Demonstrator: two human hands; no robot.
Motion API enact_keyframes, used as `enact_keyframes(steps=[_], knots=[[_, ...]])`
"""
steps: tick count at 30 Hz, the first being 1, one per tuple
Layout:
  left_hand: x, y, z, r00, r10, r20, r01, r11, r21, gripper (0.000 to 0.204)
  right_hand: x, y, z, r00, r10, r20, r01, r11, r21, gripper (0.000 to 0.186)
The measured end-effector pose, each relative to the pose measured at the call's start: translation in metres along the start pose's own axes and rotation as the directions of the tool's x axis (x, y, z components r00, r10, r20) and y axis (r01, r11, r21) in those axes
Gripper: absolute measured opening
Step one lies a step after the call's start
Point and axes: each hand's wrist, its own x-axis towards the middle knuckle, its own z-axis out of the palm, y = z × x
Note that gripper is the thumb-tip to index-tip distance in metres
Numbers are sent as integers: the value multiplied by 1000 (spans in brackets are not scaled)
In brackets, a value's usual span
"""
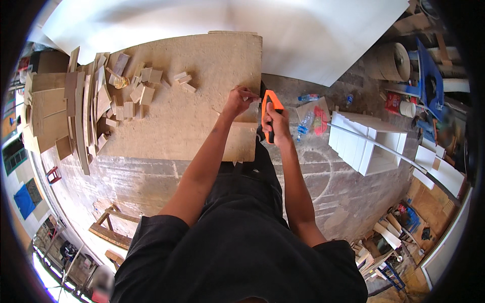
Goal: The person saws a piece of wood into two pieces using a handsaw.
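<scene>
My right hand (pixel 277 124) is wrapped round the orange and black handle of a hand saw (pixel 272 97), just off the right edge of a wooden tabletop (pixel 187 116). The saw is upright, and its blade hardly shows from above. On the tabletop by that edge, my left hand (pixel 239 102) has its fingers pressed together on a small pale piece of wood (pixel 256 99), mostly hidden beneath them. A thin wood strip (pixel 245 124) lies near my left forearm.
Several small wood blocks (pixel 146 95) lie on the tabletop's left part, beside stacked boards (pixel 81 111). A large white panel (pixel 313 35) stands beyond. To the right, plastic bottles (pixel 306 122), a red bag (pixel 320 120) and a white cabinet (pixel 366 141) are on the floor.
</scene>
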Motion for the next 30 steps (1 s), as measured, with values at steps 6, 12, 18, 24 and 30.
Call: enact_keyframes(steps=[6, 12, 18, 24, 30], knots=[[-6, -8, 2, 1000, 8, 5, -7, 998, -59, 15, -20, -25, -3, 998, -57, 22, 55, 995, 83, 40], [-15, 8, -10, 960, 264, 94, -279, 936, 214, 24, -7, 3, -20, 993, -28, -113, 40, 994, 105, 43], [-6, -2, -7, 978, 205, 32, -207, 966, 152, 25, -22, 25, -35, 987, 30, -156, -14, 994, 105, 33], [9, 11, -20, 986, 107, 124, -124, 982, 142, 18, -36, 15, -31, 986, -97, -132, 105, 993, 53, 31], [13, 18, -13, 987, 32, 159, -64, 978, 199, 19, -44, 4, -6, 969, -226, -100, 234, 968, 86, 29]])
